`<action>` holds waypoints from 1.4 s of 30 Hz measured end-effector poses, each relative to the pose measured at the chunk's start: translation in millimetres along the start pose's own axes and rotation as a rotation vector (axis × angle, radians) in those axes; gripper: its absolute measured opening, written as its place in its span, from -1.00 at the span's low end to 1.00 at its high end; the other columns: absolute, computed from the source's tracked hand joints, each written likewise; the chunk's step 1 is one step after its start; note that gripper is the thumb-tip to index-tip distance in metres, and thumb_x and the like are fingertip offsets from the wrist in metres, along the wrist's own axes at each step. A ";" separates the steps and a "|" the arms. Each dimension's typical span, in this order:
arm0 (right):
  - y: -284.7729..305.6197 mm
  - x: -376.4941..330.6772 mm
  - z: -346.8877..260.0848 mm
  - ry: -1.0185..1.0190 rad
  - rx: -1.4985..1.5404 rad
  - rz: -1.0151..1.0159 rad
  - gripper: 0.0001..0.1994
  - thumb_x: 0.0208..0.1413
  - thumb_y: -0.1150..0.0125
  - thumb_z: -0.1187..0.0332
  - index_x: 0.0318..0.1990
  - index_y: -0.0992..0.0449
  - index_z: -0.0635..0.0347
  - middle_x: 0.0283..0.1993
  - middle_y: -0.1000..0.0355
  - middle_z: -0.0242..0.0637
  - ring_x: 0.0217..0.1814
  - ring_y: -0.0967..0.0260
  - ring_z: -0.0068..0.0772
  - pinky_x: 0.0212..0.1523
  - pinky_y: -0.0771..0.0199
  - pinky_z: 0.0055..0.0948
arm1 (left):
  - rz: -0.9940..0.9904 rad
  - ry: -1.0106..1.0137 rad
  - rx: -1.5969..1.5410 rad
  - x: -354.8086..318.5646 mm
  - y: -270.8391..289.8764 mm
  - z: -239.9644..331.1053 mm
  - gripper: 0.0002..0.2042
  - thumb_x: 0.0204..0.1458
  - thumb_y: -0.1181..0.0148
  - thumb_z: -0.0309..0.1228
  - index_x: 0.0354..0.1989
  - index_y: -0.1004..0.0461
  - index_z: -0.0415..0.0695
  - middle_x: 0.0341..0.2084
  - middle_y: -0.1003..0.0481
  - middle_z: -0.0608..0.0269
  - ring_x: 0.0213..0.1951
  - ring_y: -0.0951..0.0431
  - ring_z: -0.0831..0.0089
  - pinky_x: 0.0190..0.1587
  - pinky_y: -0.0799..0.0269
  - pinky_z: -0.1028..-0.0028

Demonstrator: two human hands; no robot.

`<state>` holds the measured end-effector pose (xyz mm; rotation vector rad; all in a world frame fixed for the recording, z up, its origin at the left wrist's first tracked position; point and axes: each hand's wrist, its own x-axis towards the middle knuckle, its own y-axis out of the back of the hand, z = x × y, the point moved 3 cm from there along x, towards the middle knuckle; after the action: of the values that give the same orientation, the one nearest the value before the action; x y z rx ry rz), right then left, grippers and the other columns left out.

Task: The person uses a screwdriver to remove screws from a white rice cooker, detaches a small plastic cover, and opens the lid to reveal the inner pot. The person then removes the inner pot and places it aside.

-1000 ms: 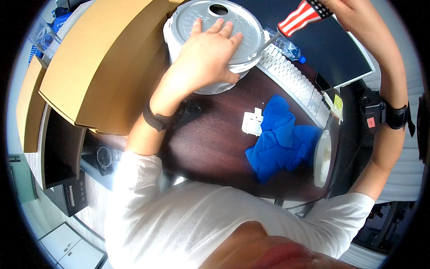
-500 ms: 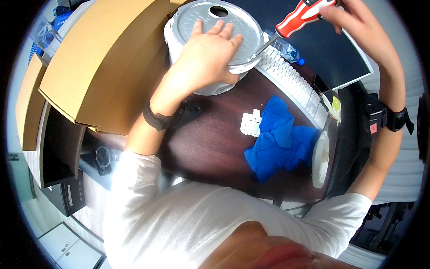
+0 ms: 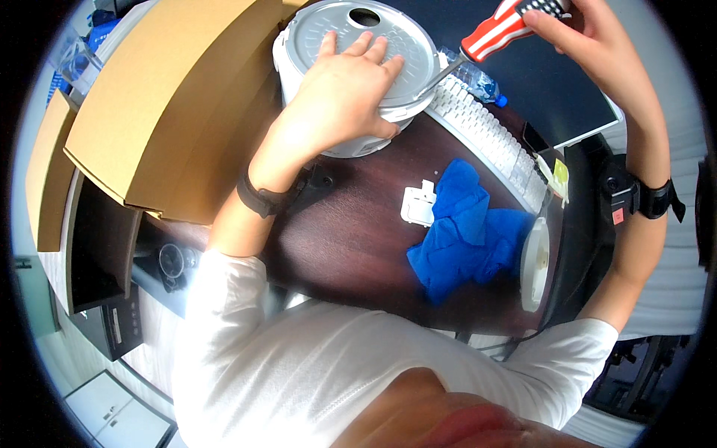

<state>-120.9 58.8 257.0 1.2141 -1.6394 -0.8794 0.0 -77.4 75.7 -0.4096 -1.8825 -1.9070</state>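
My left hand (image 3: 347,93) lies flat with fingers spread on the grey top of a round white tub-shaped appliance (image 3: 414,56), which has a dark round hole near its far edge. At the upper right, my right hand (image 3: 579,30) grips a screwdriver (image 3: 497,36) by its red, white and black handle. The shaft slants down to the left, and its tip meets the right rim of the round top. Close by on the desk are a small white plastic part (image 3: 418,205) and a crumpled blue cloth (image 3: 467,239).
A white keyboard (image 3: 485,138) and a plastic bottle with a blue cap (image 3: 482,84) lie right of the appliance, before a dark monitor (image 3: 553,82). A big cardboard box (image 3: 179,104) stands at left. A white curved piece (image 3: 534,265) sits at the desk's right edge.
The screwdriver's handle has turned a little, showing more of its black patterned end. My right hand has shifted slightly with it, while my left hand stays in place.
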 end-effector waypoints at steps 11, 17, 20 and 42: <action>19.2 -16.3 12.4 -0.030 0.197 0.069 -0.79 0.01 -0.26 0.50 -0.20 -0.40 0.21 -0.16 -0.32 -0.34 -0.40 -0.31 -0.69 -0.48 -0.32 -0.76 | -0.016 -0.035 -0.163 -0.6 6.6 -2.7 -0.42 -0.16 -0.29 0.05 -0.02 -0.50 -0.08 0.10 -0.39 0.14 0.26 -0.23 0.03 0.23 0.02 -0.24; 25.0 -45.4 44.8 -0.039 0.234 0.240 -0.77 0.10 -0.20 0.31 -0.12 -0.43 0.13 -0.09 -0.36 -0.30 -0.38 -0.35 -0.60 -0.40 -0.39 -0.67 | 0.096 -0.037 -0.456 3.4 14.6 -5.9 -0.60 -0.09 -0.33 -0.15 -0.14 -0.55 -0.15 -0.21 -0.57 0.18 0.03 -0.47 0.15 0.14 -0.21 0.07; 39.8 -71.6 78.7 -0.126 0.180 0.323 -0.62 0.14 -0.18 0.11 0.03 -0.44 0.10 0.08 -0.38 -0.23 -0.31 -0.41 -0.52 -0.26 -0.45 -0.60 | 0.188 -0.070 -0.650 8.6 25.7 -0.1 -0.69 -0.06 -0.34 -0.29 -0.18 -0.56 -0.19 -0.33 -0.60 0.19 -0.16 -0.58 0.30 -0.02 -0.38 0.32; -19.6 -164.3 72.4 -0.212 0.650 0.619 -0.70 0.19 -0.11 0.37 0.02 -0.34 0.30 0.15 -0.23 -0.03 -0.19 -0.41 -0.41 -0.44 -0.44 -0.56 | 0.165 -0.061 -1.025 -1.4 40.0 36.1 -0.89 0.10 -0.19 -0.48 -0.29 -0.56 -0.27 -0.44 -0.60 0.25 -0.43 -0.58 0.57 -0.33 -0.48 0.58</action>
<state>-161.4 214.2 174.3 0.9217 -2.3964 -0.0747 17.8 -40.8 111.1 -0.8813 -0.7100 -2.6107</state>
